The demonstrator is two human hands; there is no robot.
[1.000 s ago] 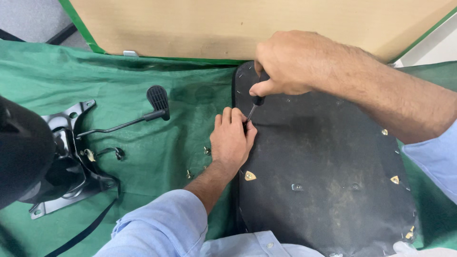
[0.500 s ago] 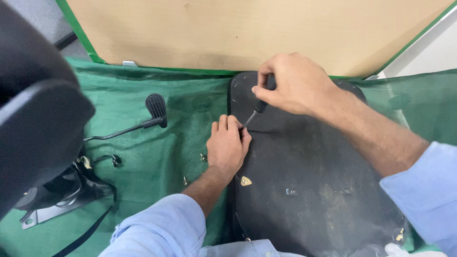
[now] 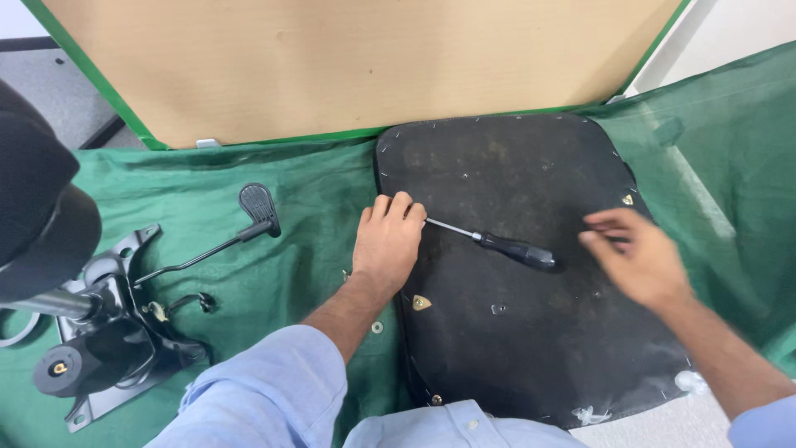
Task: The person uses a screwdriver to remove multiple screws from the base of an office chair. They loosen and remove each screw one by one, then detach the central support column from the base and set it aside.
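A black chair seat base [image 3: 531, 174] lies upside down on the green cloth [image 3: 274, 282]. A screwdriver [image 3: 506, 245] with a black handle lies flat on it, tip pointing left. My left hand [image 3: 388, 241] rests on the seat's left edge, fingers curled right at the screwdriver's tip; whether they touch it is hidden. My right hand [image 3: 637, 253] hovers open over the seat, just right of the screwdriver handle, holding nothing and blurred.
A black metal chair mechanism [image 3: 108, 332] with a long lever [image 3: 224, 241] sits on the cloth at left. A large black rounded part [image 3: 37, 216] fills the left edge. A wooden board [image 3: 365, 66] with green trim stands behind. Small brass fittings [image 3: 421, 303] dot the seat.
My right hand has let go of the screwdriver, which now lies flat on the seat, and has moved away to the right. The view has shifted and pulled back.
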